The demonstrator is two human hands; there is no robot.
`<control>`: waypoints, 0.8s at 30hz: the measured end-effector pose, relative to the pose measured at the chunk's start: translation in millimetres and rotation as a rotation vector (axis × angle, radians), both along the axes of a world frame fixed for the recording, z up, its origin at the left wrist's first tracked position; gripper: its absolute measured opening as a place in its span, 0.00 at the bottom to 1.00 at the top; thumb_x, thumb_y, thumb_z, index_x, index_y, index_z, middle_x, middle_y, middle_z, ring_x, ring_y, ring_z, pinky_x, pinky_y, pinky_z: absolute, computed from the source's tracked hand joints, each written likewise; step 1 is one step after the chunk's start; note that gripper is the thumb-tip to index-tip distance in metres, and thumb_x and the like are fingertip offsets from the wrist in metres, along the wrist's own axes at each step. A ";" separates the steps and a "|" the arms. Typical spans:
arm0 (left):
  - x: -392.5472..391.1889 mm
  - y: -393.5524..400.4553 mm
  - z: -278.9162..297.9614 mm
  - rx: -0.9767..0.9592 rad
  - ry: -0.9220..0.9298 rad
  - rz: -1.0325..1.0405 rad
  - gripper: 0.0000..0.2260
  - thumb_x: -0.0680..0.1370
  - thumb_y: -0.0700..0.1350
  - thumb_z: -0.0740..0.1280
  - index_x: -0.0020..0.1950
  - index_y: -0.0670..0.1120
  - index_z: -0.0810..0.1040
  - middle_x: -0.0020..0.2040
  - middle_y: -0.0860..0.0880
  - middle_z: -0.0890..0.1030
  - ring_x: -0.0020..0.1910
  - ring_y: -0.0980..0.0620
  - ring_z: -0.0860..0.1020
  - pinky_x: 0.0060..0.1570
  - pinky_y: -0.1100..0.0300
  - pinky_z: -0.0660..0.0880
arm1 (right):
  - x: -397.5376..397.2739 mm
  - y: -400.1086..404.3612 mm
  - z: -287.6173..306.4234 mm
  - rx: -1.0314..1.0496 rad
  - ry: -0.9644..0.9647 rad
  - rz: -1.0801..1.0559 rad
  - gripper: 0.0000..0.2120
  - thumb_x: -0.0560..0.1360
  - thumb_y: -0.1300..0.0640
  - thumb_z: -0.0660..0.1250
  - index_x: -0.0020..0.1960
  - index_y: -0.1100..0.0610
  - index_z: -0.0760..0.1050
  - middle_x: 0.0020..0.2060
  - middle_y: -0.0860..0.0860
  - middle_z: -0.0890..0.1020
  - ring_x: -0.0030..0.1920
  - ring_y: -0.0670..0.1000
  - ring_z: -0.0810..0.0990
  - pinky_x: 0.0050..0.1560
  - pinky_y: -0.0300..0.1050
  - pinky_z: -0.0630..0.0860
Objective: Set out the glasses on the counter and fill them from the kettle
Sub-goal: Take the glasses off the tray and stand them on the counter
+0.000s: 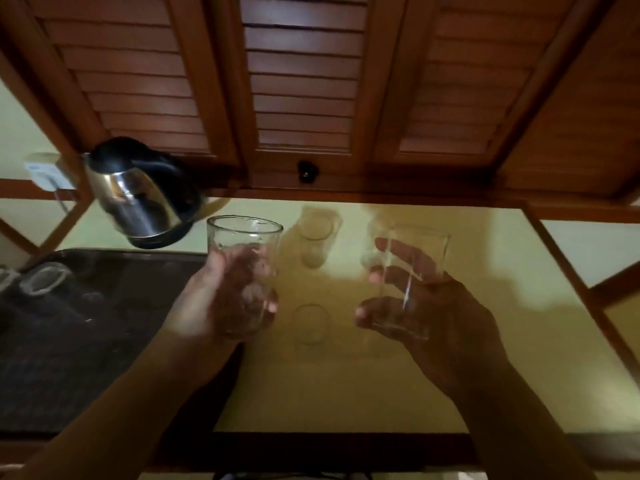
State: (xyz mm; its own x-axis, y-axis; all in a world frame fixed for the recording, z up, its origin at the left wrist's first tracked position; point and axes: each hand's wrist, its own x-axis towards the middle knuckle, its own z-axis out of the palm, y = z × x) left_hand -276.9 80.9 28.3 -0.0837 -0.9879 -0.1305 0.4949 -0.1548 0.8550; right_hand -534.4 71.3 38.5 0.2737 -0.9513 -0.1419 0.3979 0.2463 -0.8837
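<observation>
My left hand [221,299] is wrapped around a clear empty glass [244,237], held upright above the counter's left middle. My right hand [426,306] grips a second clear glass [408,251], blurred and tilted slightly right. Two more glasses stand on the yellow counter [346,386]: one [315,240] near the back between my hands, another [310,323] closer to me. The steel kettle [138,195] with a black lid and base stands at the back left, apart from both hands.
A dark tray [86,358] lies at the left, with an overturned glass [43,280] on its far left part. Louvred wooden cabinet doors [304,81] rise behind the counter. A wall socket [41,171] sits left of the kettle. A wooden frame [568,271] borders the counter's right side.
</observation>
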 end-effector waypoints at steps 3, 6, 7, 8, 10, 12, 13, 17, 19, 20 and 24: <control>-54.7 -1.8 -0.4 -0.047 -0.145 0.063 0.43 0.57 0.74 0.81 0.59 0.44 0.82 0.47 0.44 0.85 0.38 0.49 0.83 0.37 0.59 0.83 | -54.4 6.0 -0.4 -0.033 0.232 -0.136 0.23 0.63 0.43 0.80 0.56 0.51 0.83 0.42 0.53 0.85 0.38 0.55 0.86 0.39 0.52 0.80; -112.6 -1.2 -4.5 -0.126 -0.268 0.037 0.35 0.64 0.76 0.75 0.57 0.50 0.85 0.48 0.46 0.86 0.43 0.50 0.82 0.42 0.62 0.81 | -108.5 12.6 -11.7 -0.140 0.334 -0.214 0.18 0.62 0.43 0.81 0.48 0.50 0.85 0.37 0.53 0.85 0.37 0.52 0.84 0.39 0.47 0.81; -130.7 -0.8 -6.9 -0.151 -0.280 0.014 0.31 0.67 0.75 0.74 0.56 0.51 0.86 0.48 0.47 0.86 0.44 0.50 0.82 0.43 0.62 0.81 | -125.8 14.5 -19.4 -0.185 0.371 -0.240 0.15 0.66 0.45 0.78 0.48 0.52 0.84 0.37 0.56 0.85 0.36 0.55 0.84 0.39 0.47 0.81; -148.2 0.0 -9.5 -0.183 -0.293 -0.009 0.28 0.70 0.71 0.74 0.56 0.50 0.85 0.48 0.49 0.87 0.44 0.51 0.83 0.44 0.61 0.82 | -141.1 16.0 -25.7 -0.223 0.420 -0.275 0.15 0.69 0.47 0.77 0.50 0.56 0.83 0.38 0.58 0.84 0.35 0.59 0.83 0.39 0.48 0.81; -179.8 2.9 -16.0 -0.243 -0.322 -0.049 0.21 0.73 0.57 0.75 0.57 0.44 0.82 0.46 0.49 0.86 0.44 0.50 0.84 0.46 0.56 0.83 | -167.3 17.3 -41.4 -0.309 0.530 -0.328 0.19 0.72 0.48 0.77 0.53 0.62 0.80 0.40 0.58 0.84 0.36 0.66 0.82 0.37 0.56 0.79; -210.6 6.9 -22.8 -0.209 -0.352 -0.083 0.22 0.68 0.52 0.76 0.60 0.45 0.82 0.48 0.48 0.86 0.47 0.48 0.84 0.50 0.51 0.82 | -189.8 18.0 -57.2 -0.326 0.659 -0.363 0.22 0.70 0.43 0.77 0.53 0.58 0.80 0.42 0.51 0.86 0.40 0.59 0.85 0.40 0.55 0.82; -223.2 7.8 -27.8 -0.193 -0.375 -0.102 0.25 0.66 0.52 0.78 0.61 0.47 0.82 0.50 0.47 0.85 0.48 0.51 0.84 0.50 0.54 0.82 | -198.4 17.1 -65.9 -0.302 0.713 -0.387 0.22 0.68 0.40 0.77 0.53 0.55 0.80 0.43 0.47 0.86 0.42 0.52 0.86 0.42 0.51 0.83; -261.3 0.2 -69.6 -0.129 -0.468 -0.168 0.26 0.63 0.55 0.81 0.58 0.54 0.80 0.52 0.53 0.83 0.47 0.57 0.83 0.49 0.60 0.80 | -223.8 13.4 -101.9 -0.234 0.674 -0.421 0.20 0.67 0.41 0.81 0.52 0.51 0.83 0.41 0.46 0.86 0.40 0.47 0.85 0.40 0.42 0.80; -270.1 -6.5 -95.3 -0.139 -0.579 -0.150 0.25 0.64 0.55 0.82 0.57 0.55 0.78 0.55 0.51 0.81 0.49 0.57 0.83 0.48 0.62 0.80 | -229.6 9.2 -119.1 -0.186 0.640 -0.413 0.18 0.65 0.45 0.82 0.51 0.49 0.84 0.43 0.44 0.87 0.42 0.45 0.86 0.41 0.41 0.80; -273.7 -9.5 -106.3 -0.152 -0.624 -0.138 0.24 0.65 0.53 0.83 0.57 0.55 0.78 0.56 0.51 0.81 0.49 0.58 0.82 0.47 0.63 0.80 | -232.4 6.4 -127.3 -0.182 0.648 -0.408 0.16 0.66 0.49 0.83 0.51 0.48 0.84 0.44 0.43 0.88 0.44 0.45 0.87 0.42 0.42 0.81; -284.9 -21.0 -136.1 -0.159 -0.676 -0.083 0.26 0.66 0.40 0.86 0.55 0.56 0.77 0.54 0.53 0.80 0.49 0.59 0.79 0.48 0.66 0.78 | -242.3 -4.1 -150.1 -0.255 0.668 -0.437 0.17 0.68 0.60 0.81 0.54 0.53 0.82 0.48 0.48 0.87 0.49 0.47 0.86 0.48 0.47 0.83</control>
State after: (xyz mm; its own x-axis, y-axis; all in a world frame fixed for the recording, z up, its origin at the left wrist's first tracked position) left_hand -561.8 59.9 -107.8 -0.1115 -0.9931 -0.0351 -0.1614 -0.0167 0.9868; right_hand -776.7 67.3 -111.6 -0.1921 -0.9772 0.0900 -0.2158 -0.0474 -0.9753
